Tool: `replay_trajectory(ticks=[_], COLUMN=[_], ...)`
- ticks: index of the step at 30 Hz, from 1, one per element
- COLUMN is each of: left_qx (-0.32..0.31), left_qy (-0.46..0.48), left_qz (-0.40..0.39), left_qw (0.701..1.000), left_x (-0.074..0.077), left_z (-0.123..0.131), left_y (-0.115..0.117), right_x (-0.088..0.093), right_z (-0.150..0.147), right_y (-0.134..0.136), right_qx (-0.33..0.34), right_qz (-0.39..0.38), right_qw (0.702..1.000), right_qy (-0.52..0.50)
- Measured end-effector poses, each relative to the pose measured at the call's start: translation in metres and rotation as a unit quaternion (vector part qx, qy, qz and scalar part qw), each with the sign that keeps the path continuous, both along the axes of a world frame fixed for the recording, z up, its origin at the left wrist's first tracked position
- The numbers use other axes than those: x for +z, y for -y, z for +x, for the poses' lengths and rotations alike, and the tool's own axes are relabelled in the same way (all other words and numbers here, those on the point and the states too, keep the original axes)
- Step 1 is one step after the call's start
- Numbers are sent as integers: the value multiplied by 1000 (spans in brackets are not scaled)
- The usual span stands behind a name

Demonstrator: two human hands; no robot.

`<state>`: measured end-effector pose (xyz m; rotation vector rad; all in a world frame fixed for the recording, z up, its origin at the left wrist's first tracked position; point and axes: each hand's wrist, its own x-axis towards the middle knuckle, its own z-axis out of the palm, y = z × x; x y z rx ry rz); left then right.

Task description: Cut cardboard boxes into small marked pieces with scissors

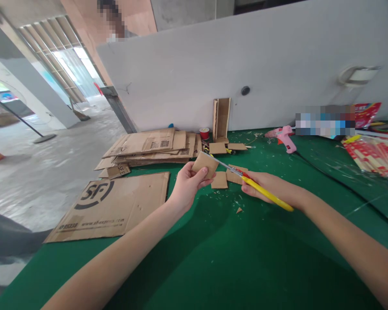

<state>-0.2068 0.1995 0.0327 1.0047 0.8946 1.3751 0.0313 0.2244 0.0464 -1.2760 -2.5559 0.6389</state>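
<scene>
Head view: left hand [186, 184] pinches card [201, 161], right hand [271, 181] grips scissors [276, 201], and a slip could send the seemingly close blades [224, 164] into the thumb [200, 175].

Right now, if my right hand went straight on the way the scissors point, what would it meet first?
Probably the small cardboard piece in your left hand: the scissors overlap its upper edge in view, though depth is unclear.
</scene>
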Motion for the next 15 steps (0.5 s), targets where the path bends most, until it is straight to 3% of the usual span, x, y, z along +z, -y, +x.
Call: replay_trajectory(ticks=[15], left_qx=[17], left_qy=[-38], left_qz=[9], left_qw=[999], left_x=[1], left_z=[3], left_y=[3], right_x=[3], right_z=[0], right_y=[1], right_qx=[4], right_qz=[10], right_qw=[999], right_qy=[42])
